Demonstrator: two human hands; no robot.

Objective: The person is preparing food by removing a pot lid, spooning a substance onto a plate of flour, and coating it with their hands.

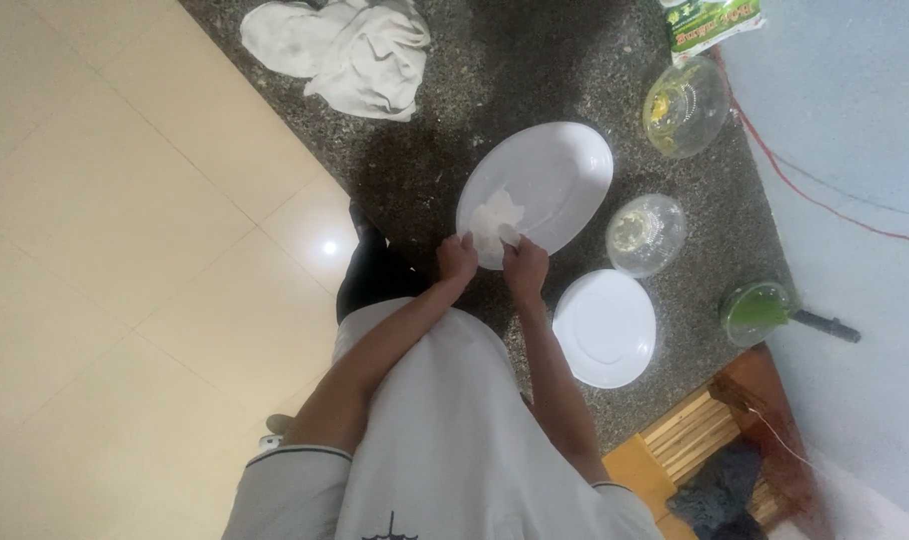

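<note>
On the near rim of the oval white plate (554, 180), left hand (457, 257) and right hand (525, 268) both pinch a crumpled white tissue (496, 220)

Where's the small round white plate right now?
In the head view, the small round white plate lies on the dark stone counter, to the right of the right hand, just below the clear glass bowl and beside the large oval plate.

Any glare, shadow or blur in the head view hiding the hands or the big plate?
Head view: a small bright light reflection on the floor tile, away from the work; soft shadow darkens the counter beside the oval white plate; left hand and right hand read clearly on the crumpled white paper, though slightly soft; wide-angle tilt skews the scene.
</note>
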